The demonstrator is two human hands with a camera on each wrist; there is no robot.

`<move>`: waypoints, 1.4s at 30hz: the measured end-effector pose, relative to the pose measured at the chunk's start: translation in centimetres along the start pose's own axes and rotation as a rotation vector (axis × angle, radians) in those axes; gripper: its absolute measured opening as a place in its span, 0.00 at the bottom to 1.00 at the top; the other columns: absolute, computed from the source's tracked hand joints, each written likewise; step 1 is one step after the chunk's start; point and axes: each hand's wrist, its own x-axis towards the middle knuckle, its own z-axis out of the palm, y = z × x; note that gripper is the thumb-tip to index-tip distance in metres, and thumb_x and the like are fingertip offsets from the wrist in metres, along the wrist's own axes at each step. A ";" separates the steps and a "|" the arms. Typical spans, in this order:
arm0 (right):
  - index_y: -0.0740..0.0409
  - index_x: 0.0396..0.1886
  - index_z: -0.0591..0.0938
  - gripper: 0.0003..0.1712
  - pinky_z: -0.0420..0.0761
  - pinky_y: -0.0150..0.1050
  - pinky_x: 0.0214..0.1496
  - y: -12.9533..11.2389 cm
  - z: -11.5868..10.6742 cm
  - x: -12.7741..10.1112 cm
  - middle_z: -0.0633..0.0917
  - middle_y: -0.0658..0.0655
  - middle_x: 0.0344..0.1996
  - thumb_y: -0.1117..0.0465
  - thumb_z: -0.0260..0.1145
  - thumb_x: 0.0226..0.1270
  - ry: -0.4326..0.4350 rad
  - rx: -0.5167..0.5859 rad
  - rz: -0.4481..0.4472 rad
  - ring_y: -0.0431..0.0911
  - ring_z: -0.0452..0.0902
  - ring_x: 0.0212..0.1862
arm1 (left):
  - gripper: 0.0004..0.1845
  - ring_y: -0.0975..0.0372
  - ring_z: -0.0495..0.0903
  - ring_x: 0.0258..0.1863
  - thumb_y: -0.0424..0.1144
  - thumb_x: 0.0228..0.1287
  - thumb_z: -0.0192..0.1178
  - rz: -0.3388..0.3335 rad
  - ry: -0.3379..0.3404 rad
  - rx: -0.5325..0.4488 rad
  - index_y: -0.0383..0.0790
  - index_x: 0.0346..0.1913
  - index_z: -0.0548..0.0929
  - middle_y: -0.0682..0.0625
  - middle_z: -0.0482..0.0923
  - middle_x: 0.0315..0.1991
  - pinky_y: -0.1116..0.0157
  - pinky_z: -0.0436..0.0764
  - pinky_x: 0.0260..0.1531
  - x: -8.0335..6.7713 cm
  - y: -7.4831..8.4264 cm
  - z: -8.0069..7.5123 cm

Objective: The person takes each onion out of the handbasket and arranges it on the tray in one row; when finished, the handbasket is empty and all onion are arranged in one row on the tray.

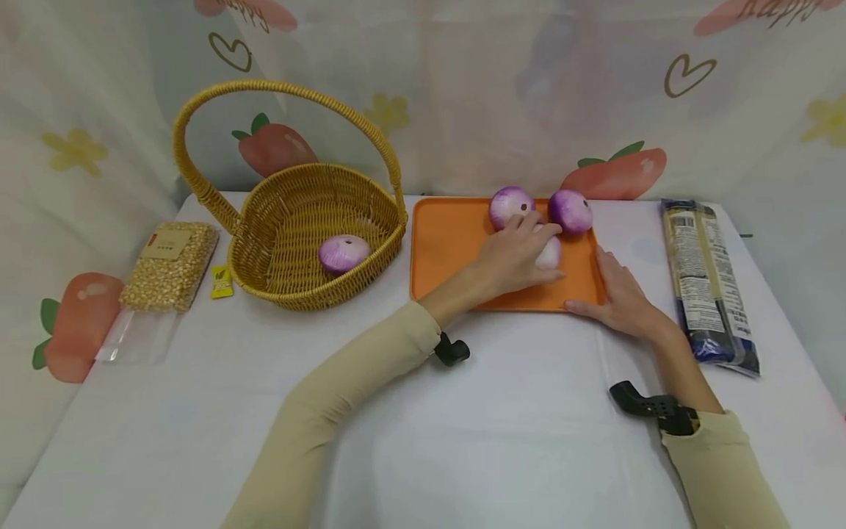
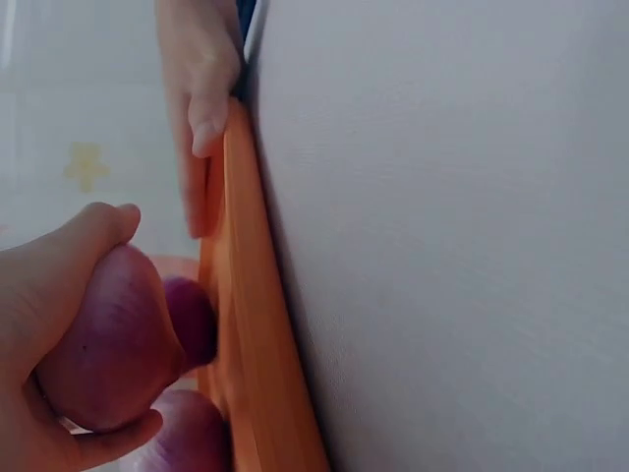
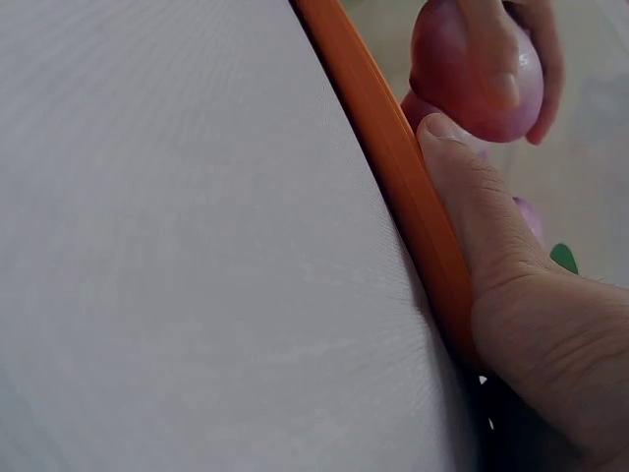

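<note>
An orange tray point(image 1: 449, 242) lies on the white table, right of centre. My left hand point(image 1: 529, 250) reaches onto it and curls its fingers round a pale purple onion point(image 1: 550, 253); the left wrist view shows that onion point(image 2: 108, 344) gripped between thumb and fingers. Two more purple onions point(image 1: 510, 205) point(image 1: 571, 211) sit at the tray's back edge. My right hand point(image 1: 615, 290) lies with straight fingers against the tray's front right corner, its thumb on the tray rim point(image 3: 393, 157). A wicker basket point(image 1: 277, 220) to the left holds one onion point(image 1: 343, 253).
A clear bag of yellow grains point(image 1: 170, 266) and a small yellow packet point(image 1: 221, 282) lie left of the basket. A long dark packet of pasta point(image 1: 707, 283) lies at the right table edge. A printed curtain hangs behind the table.
</note>
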 end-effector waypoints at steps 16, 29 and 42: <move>0.70 0.75 0.36 0.65 0.38 0.70 0.72 -0.2 -0.2 -0.1 0.44 0.78 0.74 0.46 0.69 0.59 -0.001 0.001 -0.007 0.73 0.39 0.74 | 0.39 0.59 0.70 0.60 0.69 0.60 0.55 0.002 0.026 0.077 0.53 0.69 0.68 0.50 0.70 0.62 0.68 0.75 0.59 1.4 0.8 1.1; 0.67 0.76 0.34 0.65 0.36 0.69 0.72 0.0 -0.2 -0.1 0.41 0.75 0.75 0.45 0.68 0.59 -0.023 -0.006 0.007 0.71 0.35 0.75 | 0.39 0.58 0.68 0.61 0.68 0.59 0.57 0.024 0.040 0.056 0.52 0.69 0.69 0.50 0.69 0.63 0.68 0.72 0.62 1.6 0.7 1.6; 0.68 0.76 0.34 0.65 0.36 0.69 0.73 0.0 -0.1 -0.1 0.41 0.76 0.75 0.45 0.68 0.60 -0.021 -0.010 0.009 0.72 0.35 0.75 | 0.39 0.59 0.68 0.60 0.68 0.57 0.59 0.023 0.037 0.023 0.52 0.67 0.70 0.51 0.69 0.62 0.69 0.74 0.59 1.7 0.6 2.1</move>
